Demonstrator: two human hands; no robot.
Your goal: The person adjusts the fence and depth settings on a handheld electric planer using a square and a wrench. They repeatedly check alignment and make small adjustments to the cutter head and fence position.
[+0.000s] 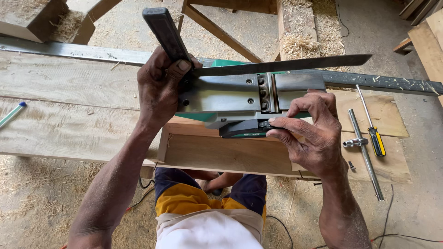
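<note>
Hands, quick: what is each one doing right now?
Left hand: closed around the long dark metal straightedge.
Right hand: fingers gripping the upturned grey-and-green electric planer.

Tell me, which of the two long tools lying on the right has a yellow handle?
The screwdriver, farther right. Its handle is yellow and black; the T-handled wrench beside it is bare grey metal throughout.

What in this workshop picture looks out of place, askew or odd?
The planer lies upside down on the plank, sole up. A long blade rests slanted across it, overhanging to the right. Shavings litter the floor. A small screw lies loose beside the screwdriver.
</note>
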